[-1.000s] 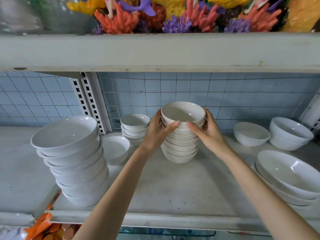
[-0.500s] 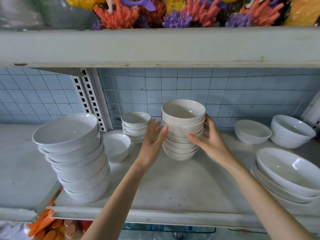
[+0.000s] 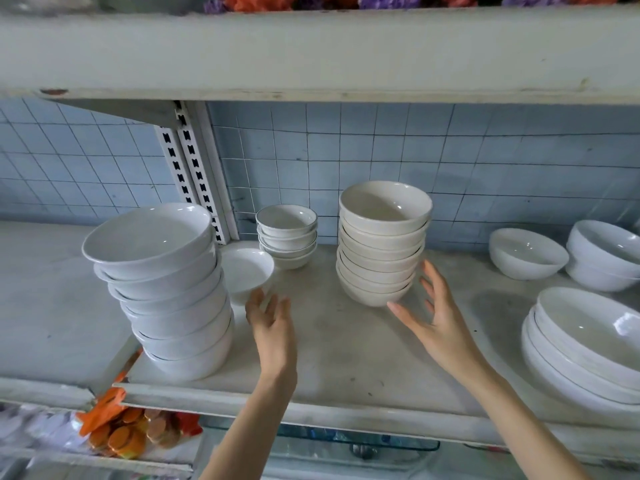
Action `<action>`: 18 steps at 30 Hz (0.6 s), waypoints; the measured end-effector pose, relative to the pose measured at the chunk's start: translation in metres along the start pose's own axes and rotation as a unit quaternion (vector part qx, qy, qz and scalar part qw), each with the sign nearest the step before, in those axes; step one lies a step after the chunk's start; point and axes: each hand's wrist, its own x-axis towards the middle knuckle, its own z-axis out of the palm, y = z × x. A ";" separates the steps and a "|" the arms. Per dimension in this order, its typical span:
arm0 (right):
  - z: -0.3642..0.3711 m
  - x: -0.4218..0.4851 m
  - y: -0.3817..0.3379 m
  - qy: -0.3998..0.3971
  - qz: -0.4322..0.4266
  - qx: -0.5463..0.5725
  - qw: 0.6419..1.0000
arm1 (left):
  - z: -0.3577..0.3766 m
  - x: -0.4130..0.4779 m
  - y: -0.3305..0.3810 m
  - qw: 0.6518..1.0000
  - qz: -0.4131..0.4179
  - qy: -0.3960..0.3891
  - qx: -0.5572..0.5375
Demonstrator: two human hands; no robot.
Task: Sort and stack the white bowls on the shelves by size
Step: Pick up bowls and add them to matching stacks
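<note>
A stack of several cream bowls [image 3: 381, 247] stands in the middle of the grey shelf [image 3: 339, 358]. My right hand [image 3: 438, 317] hovers open just right of its base, not touching. My left hand [image 3: 272, 323] is open and empty, in front of a single small white bowl [image 3: 246, 271]. Behind that bowl stands a short stack of small bowls [image 3: 286, 235]. A tall leaning stack of large white bowls [image 3: 166, 289] fills the left front of the shelf.
At the right stand a stack of wide shallow bowls [image 3: 588, 344], a single bowl [image 3: 528, 252] and a two-bowl stack [image 3: 606, 254]. An upper shelf [image 3: 311, 53] hangs low overhead. A slotted upright [image 3: 194, 168] rises at the back left. Orange packets [image 3: 121, 431] lie below.
Both hands have let go of the cream stack and drawn back toward me. The left hand has dropped to the left, near the single small bowl.
</note>
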 end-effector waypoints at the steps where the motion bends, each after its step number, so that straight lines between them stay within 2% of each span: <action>1: 0.000 0.003 -0.001 0.001 0.004 0.008 1.000 | 0.003 0.002 0.000 1.000 -0.020 0.013 0.006; 5: 0.001 0.015 -0.005 -0.002 0.001 0.032 0.999 | 0.015 0.011 0.007 0.994 -0.069 0.080 0.040; 8: 0.003 0.023 -0.007 0.003 -0.004 0.036 0.999 | 0.019 0.026 0.008 0.988 -0.070 0.129 0.041; 14: 0.006 0.027 -0.009 0.005 -0.011 0.050 0.999 | 0.033 0.039 0.023 0.975 -0.086 0.197 -0.055; 18: 0.007 0.027 -0.009 0.004 -0.011 0.052 0.999 | 0.038 0.049 0.023 0.968 -0.082 0.222 -0.078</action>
